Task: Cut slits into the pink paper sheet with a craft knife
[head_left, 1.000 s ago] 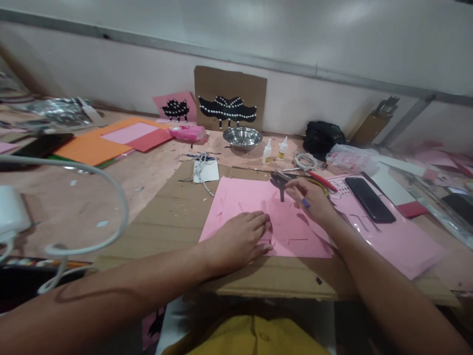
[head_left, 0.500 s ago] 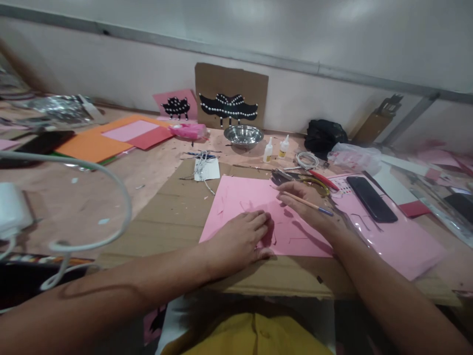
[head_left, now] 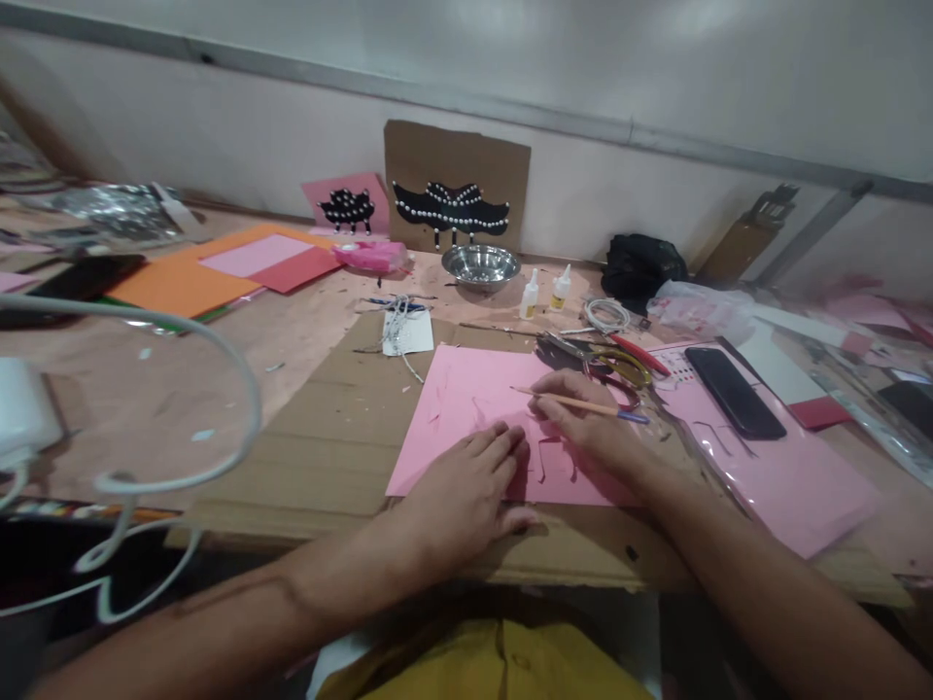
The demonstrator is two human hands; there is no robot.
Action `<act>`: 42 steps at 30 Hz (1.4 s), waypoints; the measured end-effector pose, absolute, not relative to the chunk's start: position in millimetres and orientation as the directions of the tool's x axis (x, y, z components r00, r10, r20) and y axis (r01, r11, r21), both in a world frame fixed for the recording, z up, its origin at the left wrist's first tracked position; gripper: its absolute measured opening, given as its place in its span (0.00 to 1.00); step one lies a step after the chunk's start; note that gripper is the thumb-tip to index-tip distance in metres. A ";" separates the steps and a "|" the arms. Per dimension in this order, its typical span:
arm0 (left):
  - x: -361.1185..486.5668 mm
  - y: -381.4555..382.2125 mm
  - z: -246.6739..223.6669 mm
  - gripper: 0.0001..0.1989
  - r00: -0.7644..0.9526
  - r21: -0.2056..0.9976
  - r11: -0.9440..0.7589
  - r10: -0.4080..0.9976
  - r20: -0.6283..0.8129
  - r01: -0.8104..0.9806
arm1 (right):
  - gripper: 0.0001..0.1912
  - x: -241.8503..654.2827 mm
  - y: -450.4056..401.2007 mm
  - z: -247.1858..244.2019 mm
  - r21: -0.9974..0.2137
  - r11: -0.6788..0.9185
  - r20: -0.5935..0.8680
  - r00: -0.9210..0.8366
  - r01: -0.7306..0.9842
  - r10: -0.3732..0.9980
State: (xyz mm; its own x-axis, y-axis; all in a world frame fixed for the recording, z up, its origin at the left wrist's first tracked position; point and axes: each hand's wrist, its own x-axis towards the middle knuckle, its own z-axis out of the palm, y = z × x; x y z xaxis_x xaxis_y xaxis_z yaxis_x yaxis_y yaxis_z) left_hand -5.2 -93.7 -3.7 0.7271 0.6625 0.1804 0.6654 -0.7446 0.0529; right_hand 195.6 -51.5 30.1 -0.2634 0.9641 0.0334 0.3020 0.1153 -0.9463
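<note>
A pink sheet of paper point(head_left: 466, 389) with dark pencil-like lines lies on brown cardboard point(head_left: 321, 437). My left hand point(head_left: 470, 476) rests flat across the sheet's lower edge, fingers stretched out. Held in my right hand point(head_left: 583, 418) is a pencil point(head_left: 583, 402) with a blue end, its tip pointing left over the paper; whether the tip touches cannot be told. Just behind that hand lie scissors point(head_left: 569, 348) and a tool with yellow and red handles point(head_left: 631, 367).
Behind stand a steel bowl point(head_left: 481, 267), two white glue bottles point(head_left: 530, 295) and a cardboard panel point(head_left: 456, 146) with a black beaded shape. A phone point(head_left: 735, 392) lies on pink sheets at right. A white cable point(head_left: 248, 389) loops at left, near orange paper point(head_left: 190, 277).
My right hand has moved left and down with the pencil, uncovering more of the tools behind it. The pink sheet and my left hand have shifted slightly.
</note>
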 end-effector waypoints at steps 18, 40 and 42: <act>-5.1 -98.1 -3.2 0.25 0.609 0.327 -0.633 0.771 0.187 0.702 | 0.11 181.1 -52.0 15.4 -0.866 0.330 0.140 -0.453 0.374 0.881; -10.2 -103.1 -9.7 0.22 0.603 0.255 -0.663 0.747 0.280 0.703 | 0.11 187.8 -52.2 20.3 -0.906 0.249 0.126 -0.343 0.343 0.931; -9.5 -102.8 -10.6 0.23 0.602 0.269 -0.661 0.750 0.274 0.701 | 0.10 184.5 -53.8 18.3 -0.884 0.301 0.141 -0.410 0.358 0.901</act>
State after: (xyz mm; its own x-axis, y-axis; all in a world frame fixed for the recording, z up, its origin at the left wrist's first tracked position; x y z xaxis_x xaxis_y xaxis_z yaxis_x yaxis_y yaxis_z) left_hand -9.5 -102.8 -10.6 0.6023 0.7499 0.2735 0.7008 -0.6608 0.2686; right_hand 184.5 -53.8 18.3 -0.4105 0.9010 0.1407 0.3583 0.3012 -0.8837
